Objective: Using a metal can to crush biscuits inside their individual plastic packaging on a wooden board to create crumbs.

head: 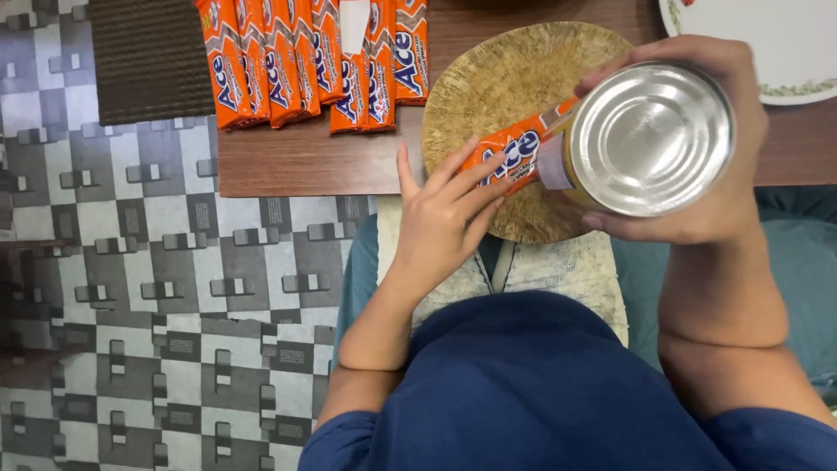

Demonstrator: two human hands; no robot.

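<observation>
- brown wooden table [296, 161] stands over a grey patterned floor [131, 288].
- left hand [445, 218] lies flat, fingers open, touching an orange packet [514, 153] on a round mat [506, 87].
- right hand [706, 157] is closed around a metal tin [649, 139].

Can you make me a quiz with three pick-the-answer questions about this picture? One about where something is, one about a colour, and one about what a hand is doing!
1. Where is the row of packets?
A. on the brown table
B. on the floor
C. on the white plate

2. What colour is the packet under the fingers?
A. green
B. orange
C. purple

3. What is the right hand doing?
A. lying flat on the table
B. hanging free
C. gripping a shiny metal tin

Answers:
1 A, the packets lie side by side on the brown table.
2 B, it is orange, lying on the round mat beneath the left hand.
3 C, its fingers wrap round the metal tin.
</observation>
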